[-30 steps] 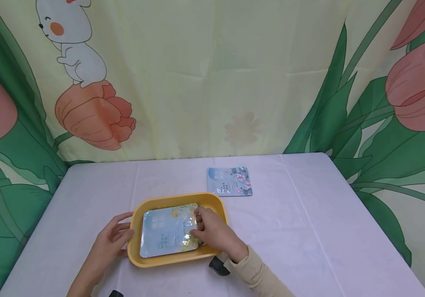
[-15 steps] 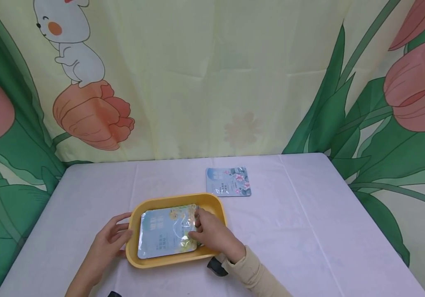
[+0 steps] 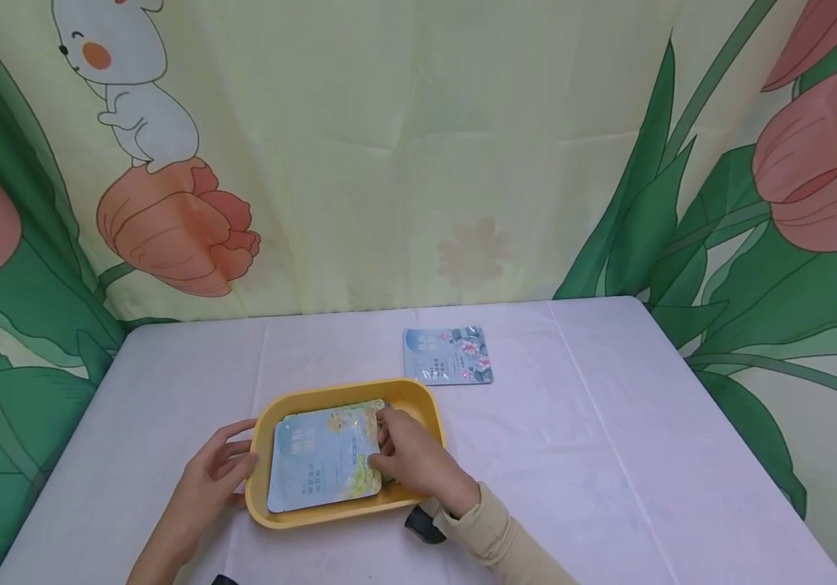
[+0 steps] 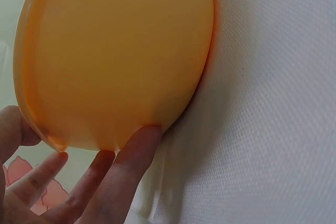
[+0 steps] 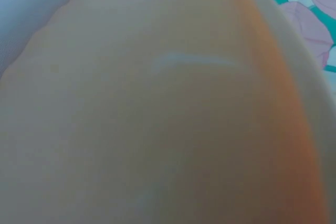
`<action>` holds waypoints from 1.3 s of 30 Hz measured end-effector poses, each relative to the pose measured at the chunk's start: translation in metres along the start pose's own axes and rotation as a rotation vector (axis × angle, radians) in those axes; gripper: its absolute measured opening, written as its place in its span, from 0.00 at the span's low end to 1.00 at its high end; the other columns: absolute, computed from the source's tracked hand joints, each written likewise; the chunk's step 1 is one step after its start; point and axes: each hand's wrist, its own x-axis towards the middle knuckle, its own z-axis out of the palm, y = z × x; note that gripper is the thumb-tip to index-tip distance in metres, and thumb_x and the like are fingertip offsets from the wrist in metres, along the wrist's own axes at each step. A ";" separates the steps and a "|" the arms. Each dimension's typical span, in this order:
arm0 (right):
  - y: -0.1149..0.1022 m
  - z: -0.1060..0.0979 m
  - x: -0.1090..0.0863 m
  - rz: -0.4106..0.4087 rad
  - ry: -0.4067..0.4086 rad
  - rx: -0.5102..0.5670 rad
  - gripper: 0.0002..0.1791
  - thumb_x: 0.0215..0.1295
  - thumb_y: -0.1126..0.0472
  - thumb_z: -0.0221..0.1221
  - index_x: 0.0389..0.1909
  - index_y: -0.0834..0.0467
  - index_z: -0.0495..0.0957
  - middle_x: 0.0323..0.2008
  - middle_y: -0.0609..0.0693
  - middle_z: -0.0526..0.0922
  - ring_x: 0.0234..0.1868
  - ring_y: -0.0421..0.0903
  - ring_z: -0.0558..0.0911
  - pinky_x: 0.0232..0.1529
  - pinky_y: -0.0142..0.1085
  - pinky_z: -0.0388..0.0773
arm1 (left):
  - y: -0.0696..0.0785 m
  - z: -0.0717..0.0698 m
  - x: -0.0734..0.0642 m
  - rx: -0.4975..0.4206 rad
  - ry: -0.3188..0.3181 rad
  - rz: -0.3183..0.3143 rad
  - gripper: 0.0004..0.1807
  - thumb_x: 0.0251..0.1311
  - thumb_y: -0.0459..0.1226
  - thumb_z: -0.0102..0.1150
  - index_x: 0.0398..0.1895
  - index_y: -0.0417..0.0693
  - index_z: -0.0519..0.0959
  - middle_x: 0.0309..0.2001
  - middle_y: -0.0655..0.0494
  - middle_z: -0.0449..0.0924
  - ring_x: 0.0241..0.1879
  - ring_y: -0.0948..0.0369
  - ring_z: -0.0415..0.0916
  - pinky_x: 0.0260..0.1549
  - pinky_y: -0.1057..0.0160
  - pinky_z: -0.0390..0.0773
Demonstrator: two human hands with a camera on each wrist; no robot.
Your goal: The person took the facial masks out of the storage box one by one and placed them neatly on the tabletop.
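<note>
From the head view, I see a yellow tray (image 3: 345,391) on a white tablecloth (image 3: 572,463), with a pale-blue packet (image 3: 323,457) lying flat inside it, printed side up. The person's right hand (image 3: 416,457) reaches in over the near rim and pinches that packet by its right edge, thumb on top, fingers curled at the border. The left hand (image 3: 206,471) is at the tray's left end, fingers spread and only lightly bent, tips against it. A beige sleeve (image 3: 502,532) covers the right forearm, and a black object (image 3: 424,526) sits by that wrist. Beyond the tray, near its far right corner, a flowered packet (image 3: 448,356) lies on the cloth. Behind hangs a curtain (image 3: 353,146) printed with a rabbit and tulips. In the left wrist view, the left fingertips touch the tray's outer wall, parted from one another. In the right wrist view, a blurred wall of the tray fills nearly everything; I cannot tell the grip from there.
</note>
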 end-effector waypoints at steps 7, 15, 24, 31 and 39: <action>0.000 0.001 0.002 -0.028 -0.031 -0.002 0.31 0.62 0.66 0.66 0.64 0.63 0.68 0.38 0.49 0.75 0.35 0.42 0.74 0.37 0.28 0.76 | -0.001 0.000 0.000 -0.005 0.004 0.009 0.33 0.68 0.47 0.59 0.74 0.59 0.59 0.65 0.38 0.70 0.54 0.53 0.78 0.35 0.60 0.86; -0.002 0.003 0.002 -0.037 -0.064 0.074 0.28 0.64 0.69 0.63 0.64 0.61 0.67 0.44 0.53 0.82 0.38 0.41 0.81 0.36 0.29 0.81 | -0.002 0.000 0.000 -0.004 0.001 0.017 0.33 0.68 0.47 0.59 0.74 0.59 0.59 0.65 0.38 0.70 0.54 0.53 0.79 0.35 0.59 0.86; -0.004 0.000 0.001 -0.083 0.023 0.058 0.25 0.67 0.72 0.58 0.64 0.62 0.69 0.47 0.56 0.81 0.38 0.42 0.83 0.34 0.29 0.81 | -0.003 -0.002 0.001 -0.032 -0.010 0.017 0.33 0.67 0.49 0.60 0.73 0.60 0.60 0.66 0.39 0.70 0.54 0.53 0.79 0.36 0.58 0.86; -0.005 -0.005 0.001 -0.097 0.052 0.083 0.23 0.69 0.72 0.56 0.64 0.61 0.69 0.46 0.54 0.80 0.38 0.41 0.80 0.34 0.28 0.80 | -0.003 -0.002 0.001 -0.026 -0.012 0.011 0.34 0.67 0.50 0.60 0.73 0.60 0.60 0.66 0.39 0.70 0.55 0.53 0.78 0.36 0.58 0.86; -0.011 -0.012 -0.003 -0.137 0.083 0.076 0.22 0.70 0.71 0.55 0.64 0.58 0.70 0.48 0.54 0.81 0.42 0.44 0.82 0.36 0.28 0.80 | -0.002 -0.002 0.000 -0.014 -0.009 0.006 0.35 0.67 0.50 0.60 0.73 0.59 0.60 0.66 0.38 0.70 0.56 0.52 0.78 0.36 0.58 0.86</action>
